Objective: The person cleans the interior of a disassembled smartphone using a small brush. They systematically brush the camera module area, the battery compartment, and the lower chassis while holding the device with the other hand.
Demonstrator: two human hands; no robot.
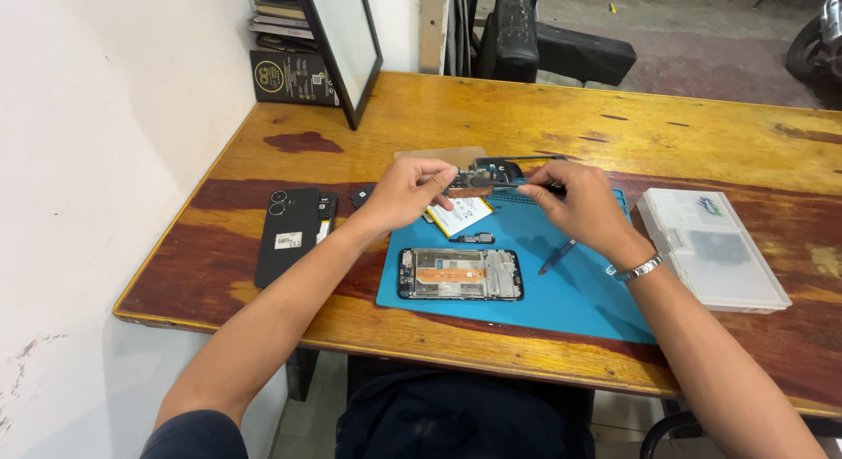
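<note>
A worn wooden table with a glossy orange-brown top (pixel 491 108) carries a blue rubber work mat (pixel 579 292). On the mat lies an opened black phone frame with an orange flex strip (pixel 460 274), and a white rectangular battery (pixel 460 215) sits just above it. A black phone back cover (pixel 288 234) lies left of the mat; a translucent white plastic box (pixel 710 249) lies right. A black-framed panel (pixel 344 40) leans at the wall

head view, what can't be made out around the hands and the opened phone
- Small part between the left hand and right hand: fingers hide it, too small to identify.
- Thin tool tip: too fine to see.
- Opened phone internals: too small.
- Plastic box contents: blurred by the lid.
</note>
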